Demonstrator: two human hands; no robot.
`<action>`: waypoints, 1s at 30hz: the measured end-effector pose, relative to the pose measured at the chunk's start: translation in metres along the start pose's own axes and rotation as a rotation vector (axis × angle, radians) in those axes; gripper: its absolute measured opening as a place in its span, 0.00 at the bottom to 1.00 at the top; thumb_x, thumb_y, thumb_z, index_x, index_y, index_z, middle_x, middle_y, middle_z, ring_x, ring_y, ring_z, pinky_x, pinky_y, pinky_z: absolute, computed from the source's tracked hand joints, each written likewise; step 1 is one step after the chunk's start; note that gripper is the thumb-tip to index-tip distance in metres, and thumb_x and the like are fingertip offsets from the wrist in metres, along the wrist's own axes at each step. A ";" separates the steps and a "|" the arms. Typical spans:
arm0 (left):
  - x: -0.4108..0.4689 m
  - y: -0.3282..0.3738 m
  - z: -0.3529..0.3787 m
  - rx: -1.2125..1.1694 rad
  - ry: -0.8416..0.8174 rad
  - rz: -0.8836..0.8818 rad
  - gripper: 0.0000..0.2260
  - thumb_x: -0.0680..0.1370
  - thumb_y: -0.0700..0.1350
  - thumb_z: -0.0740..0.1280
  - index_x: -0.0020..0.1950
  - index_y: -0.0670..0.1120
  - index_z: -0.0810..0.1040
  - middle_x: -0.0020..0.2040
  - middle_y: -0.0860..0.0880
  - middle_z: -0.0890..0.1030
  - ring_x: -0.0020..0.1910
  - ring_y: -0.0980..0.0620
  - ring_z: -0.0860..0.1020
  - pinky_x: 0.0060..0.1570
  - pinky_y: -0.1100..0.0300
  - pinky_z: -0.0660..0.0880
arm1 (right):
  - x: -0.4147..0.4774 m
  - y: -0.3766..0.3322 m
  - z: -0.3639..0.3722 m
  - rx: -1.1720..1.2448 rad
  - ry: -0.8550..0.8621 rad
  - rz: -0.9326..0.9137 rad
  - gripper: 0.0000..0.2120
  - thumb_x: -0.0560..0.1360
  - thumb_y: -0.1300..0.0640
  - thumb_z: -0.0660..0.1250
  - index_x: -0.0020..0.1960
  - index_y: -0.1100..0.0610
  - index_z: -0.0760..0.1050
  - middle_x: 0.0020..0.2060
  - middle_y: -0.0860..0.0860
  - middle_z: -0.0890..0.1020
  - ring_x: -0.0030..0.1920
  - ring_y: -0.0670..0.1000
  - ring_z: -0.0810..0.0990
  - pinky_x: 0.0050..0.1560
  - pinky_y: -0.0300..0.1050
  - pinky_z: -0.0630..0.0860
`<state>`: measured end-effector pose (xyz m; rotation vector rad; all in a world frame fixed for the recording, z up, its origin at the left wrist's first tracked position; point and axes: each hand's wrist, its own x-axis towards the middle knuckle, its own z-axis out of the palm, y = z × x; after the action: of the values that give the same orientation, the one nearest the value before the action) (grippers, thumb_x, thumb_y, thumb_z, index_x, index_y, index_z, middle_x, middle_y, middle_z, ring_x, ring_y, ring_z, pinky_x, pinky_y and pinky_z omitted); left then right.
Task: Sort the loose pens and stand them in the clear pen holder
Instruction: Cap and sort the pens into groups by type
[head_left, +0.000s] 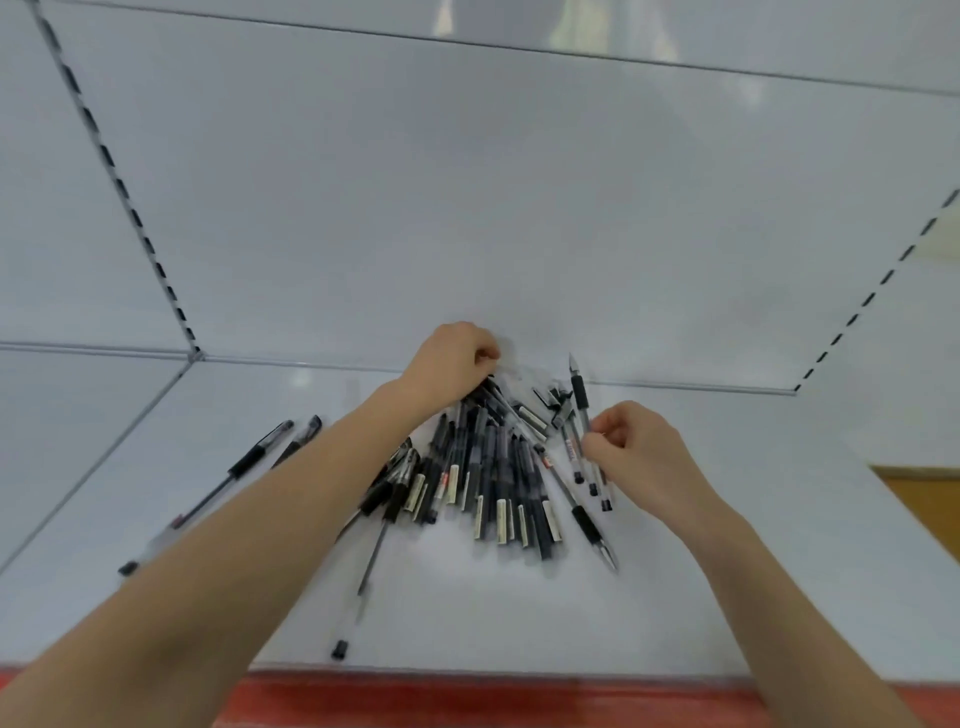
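Observation:
A heap of several black and clear pens (488, 467) lies on the white shelf (467, 613). My left hand (449, 364) is at the far end of the heap with its fingers curled over the pen tops there. My right hand (631, 447) pinches a small bundle of clear pens with black grips (579, 410), their tips pointing up and away. Two more pens (260, 457) lie apart at the left, and one clear pen (363, 587) points toward the shelf's front edge. No clear pen holder shows in this view.
The shelf has a white back wall (493, 208) and slotted uprights at the left (130, 208) and right (872, 296). A red strip (467, 701) runs along the front edge. A brown surface (930, 499) shows beyond the right side.

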<state>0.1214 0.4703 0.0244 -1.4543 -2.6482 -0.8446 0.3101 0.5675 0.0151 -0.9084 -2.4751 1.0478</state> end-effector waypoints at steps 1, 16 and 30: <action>0.003 0.004 0.003 -0.002 -0.010 0.024 0.10 0.76 0.40 0.65 0.55 0.40 0.80 0.55 0.42 0.81 0.55 0.45 0.77 0.55 0.60 0.69 | -0.001 0.004 -0.004 0.002 0.015 0.012 0.03 0.73 0.58 0.64 0.46 0.55 0.72 0.35 0.48 0.77 0.32 0.44 0.75 0.26 0.30 0.66; 0.023 0.040 0.023 0.092 -0.435 0.286 0.09 0.76 0.41 0.66 0.54 0.41 0.81 0.58 0.45 0.78 0.57 0.48 0.75 0.56 0.62 0.66 | -0.003 0.025 -0.012 0.027 0.074 0.069 0.04 0.73 0.58 0.64 0.47 0.55 0.71 0.34 0.47 0.75 0.34 0.42 0.73 0.32 0.33 0.65; -0.023 0.060 -0.017 -0.713 0.021 -0.030 0.03 0.77 0.40 0.65 0.49 0.45 0.77 0.37 0.50 0.79 0.34 0.59 0.78 0.39 0.67 0.74 | -0.028 -0.011 -0.025 0.338 0.068 -0.042 0.05 0.74 0.63 0.60 0.42 0.54 0.70 0.28 0.47 0.77 0.23 0.41 0.70 0.25 0.33 0.65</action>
<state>0.1773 0.4699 0.0597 -1.4677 -2.4594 -1.9283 0.3382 0.5568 0.0394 -0.7678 -2.1610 1.3437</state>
